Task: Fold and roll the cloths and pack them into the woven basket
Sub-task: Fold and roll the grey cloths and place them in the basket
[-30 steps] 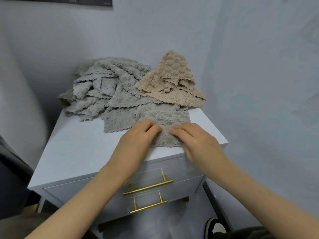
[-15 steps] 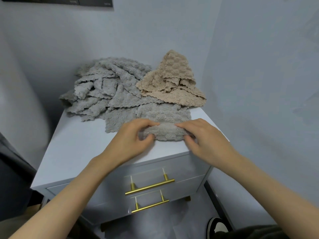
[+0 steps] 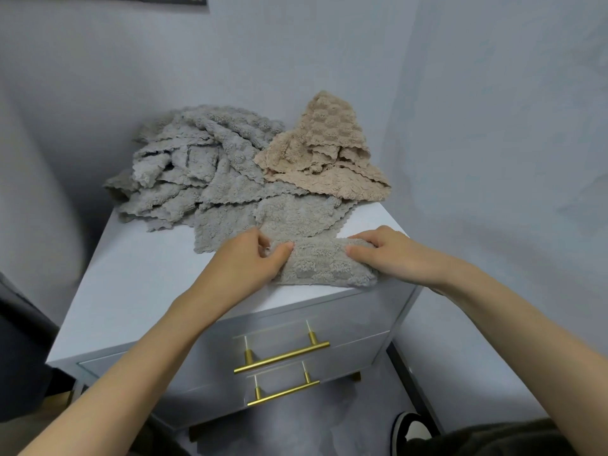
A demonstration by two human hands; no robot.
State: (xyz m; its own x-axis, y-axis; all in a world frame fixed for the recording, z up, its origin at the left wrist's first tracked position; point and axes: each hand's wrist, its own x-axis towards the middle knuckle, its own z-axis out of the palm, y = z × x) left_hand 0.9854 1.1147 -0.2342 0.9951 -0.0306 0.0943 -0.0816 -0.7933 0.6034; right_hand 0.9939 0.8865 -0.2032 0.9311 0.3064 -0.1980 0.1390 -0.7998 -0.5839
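1. A loose pile of grey cloths [image 3: 204, 172] is lying crumpled at the far left corner of the tabletop [image 3: 138, 291], spilling a little over its far edge.
2. Your left hand [image 3: 250, 258] is resting near the middle of the front edge. Its grip is closing round the left end of the grey cloth [image 3: 322, 264], with the thumb in front and the fingers curling over the top.
3. That grey cloth is sitting as a thick folded band along the front edge toward the right corner. Its far part is spreading flat behind it and touching the pile.
4. Your right hand [image 3: 388, 255] is holding the band's right end. Its grip is curling over the top fold, with the thumb pressing on the near face.
5. Beige cloths [image 3: 329, 159] are heaping up at the far right corner, overlapping the grey ones.
6. Two gold drawer handles [image 3: 281, 357] are showing below the front edge.
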